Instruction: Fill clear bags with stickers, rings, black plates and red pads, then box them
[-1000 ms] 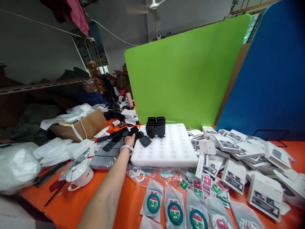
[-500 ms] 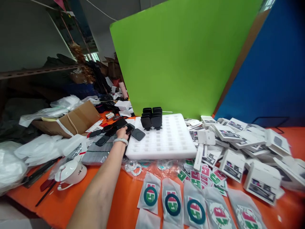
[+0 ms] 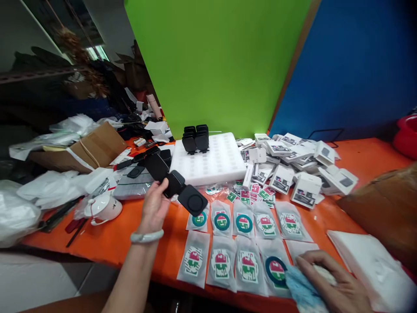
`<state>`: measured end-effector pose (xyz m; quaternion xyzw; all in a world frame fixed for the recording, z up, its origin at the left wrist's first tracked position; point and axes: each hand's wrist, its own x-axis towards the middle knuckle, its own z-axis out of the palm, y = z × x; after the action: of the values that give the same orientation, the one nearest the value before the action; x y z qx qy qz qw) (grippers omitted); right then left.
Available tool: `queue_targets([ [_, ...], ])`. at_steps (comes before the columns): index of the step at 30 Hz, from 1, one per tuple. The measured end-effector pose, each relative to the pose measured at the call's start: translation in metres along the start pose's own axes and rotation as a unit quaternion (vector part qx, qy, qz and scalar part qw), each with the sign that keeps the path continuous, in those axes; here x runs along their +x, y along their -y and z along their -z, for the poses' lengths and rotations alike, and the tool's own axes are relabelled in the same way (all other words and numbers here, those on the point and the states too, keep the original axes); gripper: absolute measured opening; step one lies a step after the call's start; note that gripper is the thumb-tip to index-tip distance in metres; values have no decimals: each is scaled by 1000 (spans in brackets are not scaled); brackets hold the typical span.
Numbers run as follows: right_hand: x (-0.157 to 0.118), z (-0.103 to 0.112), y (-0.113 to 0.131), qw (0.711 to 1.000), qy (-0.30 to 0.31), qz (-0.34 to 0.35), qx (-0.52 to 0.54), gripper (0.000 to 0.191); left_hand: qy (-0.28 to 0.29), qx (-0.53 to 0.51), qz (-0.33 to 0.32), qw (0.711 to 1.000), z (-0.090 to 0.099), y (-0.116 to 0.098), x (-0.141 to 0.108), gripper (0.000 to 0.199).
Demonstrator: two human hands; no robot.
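My left hand (image 3: 155, 205) grips an unfolded black three-panel charger (image 3: 176, 182), held in the air over the orange table; its far panel shows a round pad. At the lower right, my right hand (image 3: 335, 282) is closed around a light blue cloth (image 3: 302, 289), with something pale between the fingers. Below and between the hands lie two rows of frosted pouches (image 3: 221, 261) with round printed inserts. Several folded black stands (image 3: 195, 140) are upright on the white foam tray (image 3: 224, 158). More black devices (image 3: 135, 171) lie left of the tray.
White product boxes (image 3: 282, 178) and loose printed cards (image 3: 254, 193) cover the table's right-centre. A white teapot (image 3: 103, 208), plastic bags and a cardboard box (image 3: 94, 148) are on the left. At right are a white packet (image 3: 368, 261) and a brown object (image 3: 384, 208).
My left hand has come back from the pile of black devices, now with the unfolded charger. My right hand with the blue cloth has entered view. The view has shifted right and down.
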<state>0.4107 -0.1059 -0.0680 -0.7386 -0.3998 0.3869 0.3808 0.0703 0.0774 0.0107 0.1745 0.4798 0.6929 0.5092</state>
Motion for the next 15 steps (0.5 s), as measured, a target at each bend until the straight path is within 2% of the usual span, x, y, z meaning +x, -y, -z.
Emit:
queue_targets([
  [3, -16, -22, 5, 997, 59, 12, 53, 36, 13, -7, 49, 999, 3, 26, -44, 15],
  [5, -24, -35, 8, 993, 83, 15, 80, 35, 53, 5, 83, 995, 4, 45, -69, 13],
  [8, -30, -54, 13, 984, 137, 7, 116, 44, 90, -6, 111, 990, 5, 71, -99, 28],
  [11, -32, -66, 22, 971, 178, -6, 160, 55, 111, 1, 133, 985, 3, 89, -121, 40],
  [15, -39, -69, 30, 945, 225, -23, 236, 54, 108, 4, 130, 986, 2, 96, -135, 48],
])
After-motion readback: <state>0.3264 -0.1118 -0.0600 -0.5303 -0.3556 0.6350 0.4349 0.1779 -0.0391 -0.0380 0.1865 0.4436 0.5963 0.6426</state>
